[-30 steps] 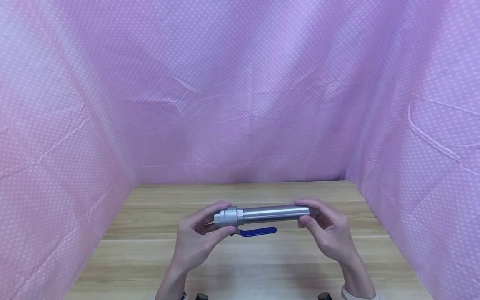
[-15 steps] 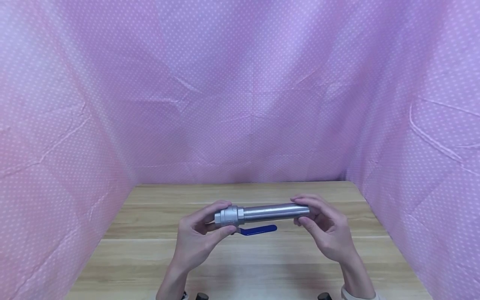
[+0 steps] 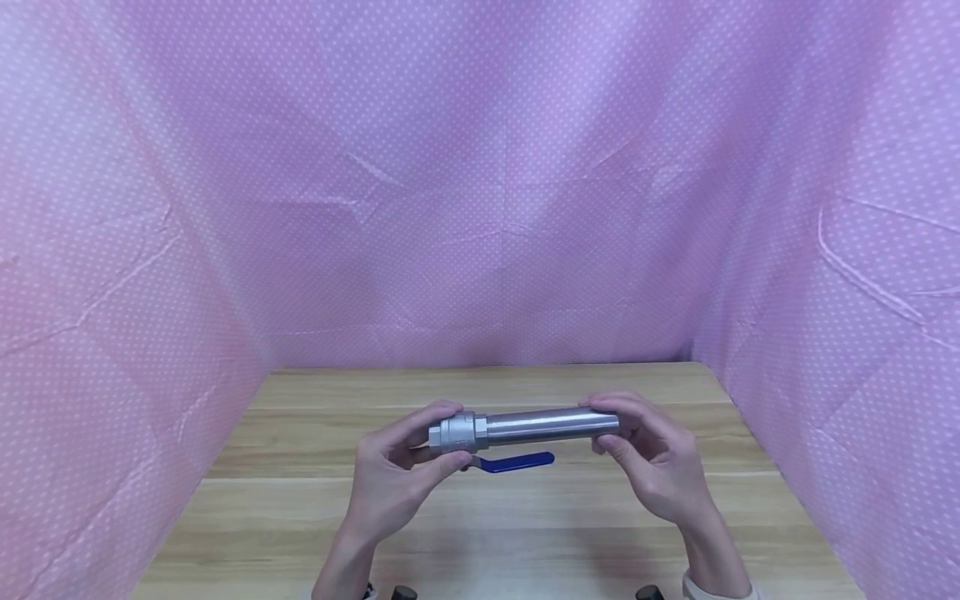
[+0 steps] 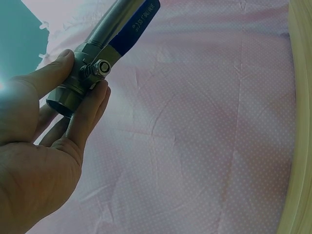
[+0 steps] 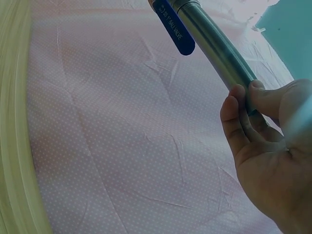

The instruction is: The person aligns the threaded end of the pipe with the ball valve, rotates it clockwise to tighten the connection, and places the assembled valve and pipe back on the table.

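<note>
Right hand (image 3: pixel 652 467) regripped pipe (image 3: pixel 551 424) end; left hand (image 3: pixel 397 475) pinches valve (image 3: pixel 457 433) above table (image 3: pixel 300 500), pink cloth (image 3: pixel 480 208) behind.

The ball valve (image 3: pixel 457 433) and its pipe (image 3: pixel 551 424) are shiny silver-grey, and the valve's handle (image 3: pixel 516 462) is bright blue with tiny white letters. The curtain (image 3: pixel 480 183) is pink-purple with small white dots, and the table (image 3: pixel 480 517) is light brown wood with stripes.
</note>
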The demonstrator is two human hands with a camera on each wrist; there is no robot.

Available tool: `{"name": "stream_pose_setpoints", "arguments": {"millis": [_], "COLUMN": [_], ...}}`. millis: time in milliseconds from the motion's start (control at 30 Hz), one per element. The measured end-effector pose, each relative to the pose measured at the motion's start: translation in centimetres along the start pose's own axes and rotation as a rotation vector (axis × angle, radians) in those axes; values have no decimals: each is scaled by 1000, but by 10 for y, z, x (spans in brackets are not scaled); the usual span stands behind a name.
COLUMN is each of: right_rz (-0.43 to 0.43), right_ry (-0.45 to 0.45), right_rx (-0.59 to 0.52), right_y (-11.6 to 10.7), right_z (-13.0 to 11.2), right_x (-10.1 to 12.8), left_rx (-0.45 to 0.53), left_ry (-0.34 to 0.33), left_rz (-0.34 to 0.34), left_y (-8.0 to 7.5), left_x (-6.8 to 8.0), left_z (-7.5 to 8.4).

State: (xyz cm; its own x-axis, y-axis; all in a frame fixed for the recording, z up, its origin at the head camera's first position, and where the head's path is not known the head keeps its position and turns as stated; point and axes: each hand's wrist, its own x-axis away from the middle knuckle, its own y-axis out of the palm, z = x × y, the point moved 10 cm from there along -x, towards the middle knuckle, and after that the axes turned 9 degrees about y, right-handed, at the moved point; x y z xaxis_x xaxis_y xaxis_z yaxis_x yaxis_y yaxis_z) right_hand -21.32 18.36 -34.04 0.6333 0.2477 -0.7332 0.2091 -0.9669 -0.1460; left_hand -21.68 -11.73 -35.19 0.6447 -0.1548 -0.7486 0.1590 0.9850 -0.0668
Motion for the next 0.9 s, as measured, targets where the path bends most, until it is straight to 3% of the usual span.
{"name": "stream_pose_setpoints", "arguments": {"millis": [367,900], "right_rz": [56,57], "right_ry": [24,51], "right_rx": [45,87], "right_y": [-5,-5], "right_z": [2,3], "right_x": [1,2], "left_rx": [-3,3], "left_ry": [-7,-2], "left_rz": [2,-6], "left_y": [1,1], "left_x": [0,0], "left_z": [0,1]}}
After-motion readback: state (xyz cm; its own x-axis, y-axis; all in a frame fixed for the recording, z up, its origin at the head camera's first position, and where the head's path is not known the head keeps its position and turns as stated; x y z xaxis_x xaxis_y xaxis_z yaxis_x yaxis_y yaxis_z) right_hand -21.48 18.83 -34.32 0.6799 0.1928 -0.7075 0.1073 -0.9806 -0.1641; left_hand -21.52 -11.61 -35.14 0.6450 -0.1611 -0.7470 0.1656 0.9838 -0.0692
